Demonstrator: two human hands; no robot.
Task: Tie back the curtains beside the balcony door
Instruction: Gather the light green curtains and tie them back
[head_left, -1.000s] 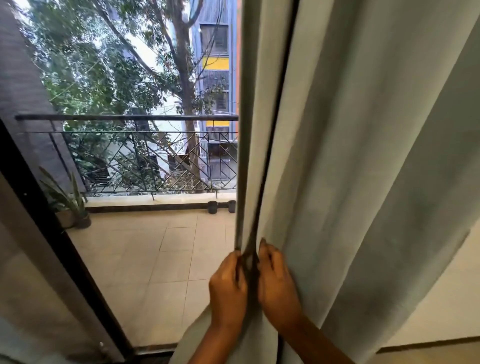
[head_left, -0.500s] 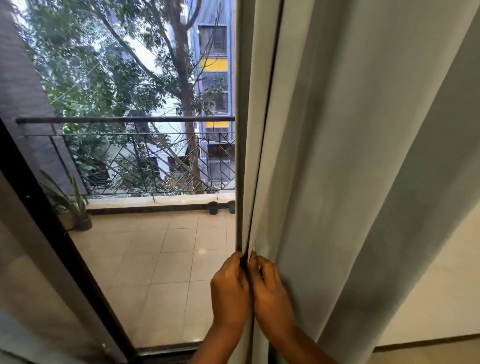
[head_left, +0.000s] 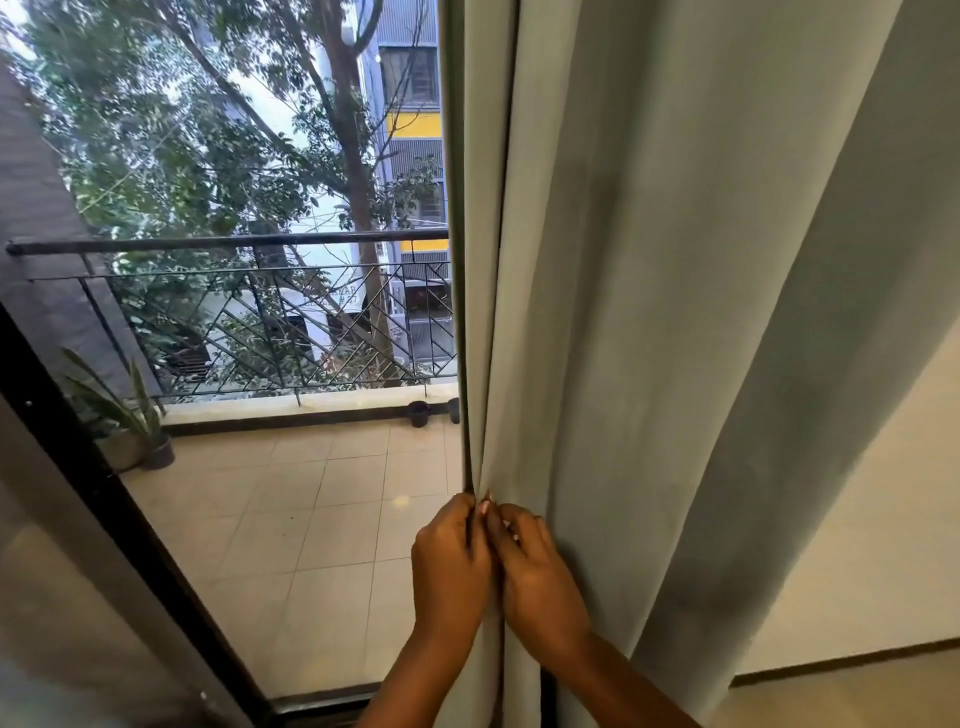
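A tiled balcony (head_left: 311, 519) with a black metal railing (head_left: 228, 243) lies far left. On the right hangs the pale grey-green fabric curtain (head_left: 649, 312); left hand (head_left: 451, 564) and right hand (head_left: 537, 577), pressed together, pinch its left edge.

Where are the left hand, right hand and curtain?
left hand (head_left: 451, 564): head view, back of the hand.
right hand (head_left: 537, 574): head view, back of the hand.
curtain (head_left: 649, 312): head view, broad front fold.

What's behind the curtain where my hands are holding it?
Past the curtain's left edge, the balcony floor and railing show. Behind the cloth gripped by the left hand and right hand, nothing shows.
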